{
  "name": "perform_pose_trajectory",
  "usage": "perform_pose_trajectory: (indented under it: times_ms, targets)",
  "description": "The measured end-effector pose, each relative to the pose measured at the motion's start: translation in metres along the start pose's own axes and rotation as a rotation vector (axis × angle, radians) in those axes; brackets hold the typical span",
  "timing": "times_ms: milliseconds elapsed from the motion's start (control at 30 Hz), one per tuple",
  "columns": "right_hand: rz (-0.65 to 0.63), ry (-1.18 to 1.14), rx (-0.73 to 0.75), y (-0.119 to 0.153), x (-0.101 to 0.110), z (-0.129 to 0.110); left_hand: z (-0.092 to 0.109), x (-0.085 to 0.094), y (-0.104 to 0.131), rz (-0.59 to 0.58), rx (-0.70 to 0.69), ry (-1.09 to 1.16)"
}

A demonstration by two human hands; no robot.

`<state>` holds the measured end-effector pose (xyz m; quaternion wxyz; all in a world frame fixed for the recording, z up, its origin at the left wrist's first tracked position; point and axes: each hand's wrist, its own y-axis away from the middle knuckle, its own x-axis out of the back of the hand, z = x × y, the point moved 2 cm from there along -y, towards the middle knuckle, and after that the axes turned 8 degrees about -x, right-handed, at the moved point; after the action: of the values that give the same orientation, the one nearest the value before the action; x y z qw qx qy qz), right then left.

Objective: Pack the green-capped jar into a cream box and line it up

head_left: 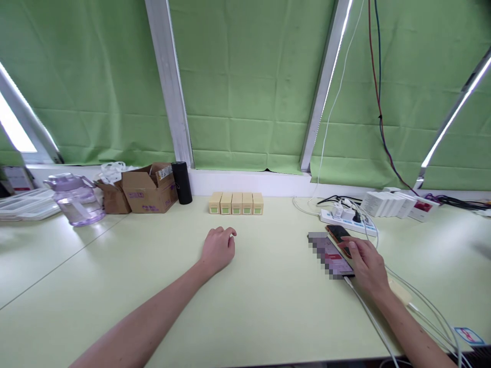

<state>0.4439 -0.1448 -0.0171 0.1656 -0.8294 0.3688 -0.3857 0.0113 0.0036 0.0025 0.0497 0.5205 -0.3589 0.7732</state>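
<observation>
My left hand (218,250) rests on the table with its fingers curled in, and nothing shows in it. Just behind it stands a row of several small tan boxes (237,203) with green-edged labels. On the right, my right hand (364,260) is over the lower end of a dark phone (337,233) with an orange edge, its fingers bent; whether they grip the phone is unclear. Beside that phone lies a larger phone (333,257) with a lit, partly blurred screen and a white cable (364,304) at its near end.
A power strip (347,222) with plugs and cables lies behind the phones, near white boxes (387,203). At the left are a purple water jug (76,199), cardboard boxes (148,191), a black bottle (181,183) and clear trays (28,204). A pale block (399,291) sits by my right wrist.
</observation>
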Motion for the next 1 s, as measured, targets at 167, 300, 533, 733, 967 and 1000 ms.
perform_pose_trajectory:
  times_ms: [167,300,533,733,967,1000]
  targets:
    - [0.0,0.005,-0.007,0.0009,0.0003,-0.0004,0.0003,0.0001,0.0003,0.007,-0.003,-0.001]
    - [-0.01,-0.002,-0.023,0.0014,0.0001,-0.0007,0.0012,0.0011,0.0006,0.01,0.002,-0.003]
    - [-0.014,-0.006,-0.016,0.0006,-0.0005,-0.0012,0.0014,0.0014,0.0005,0.0,-0.008,-0.007]
    - [-0.019,0.008,-0.013,0.0003,-0.0005,0.0003,0.0017,0.0014,0.0007,0.005,0.002,-0.006]
    - [-0.025,0.023,-0.027,0.0008,-0.0011,0.0023,0.0028,0.0023,0.0008,-0.001,0.0,-0.005]
    - [-0.025,0.02,-0.024,0.0008,-0.0011,0.0018,0.0028,0.0023,0.0009,0.0,-0.002,-0.005]
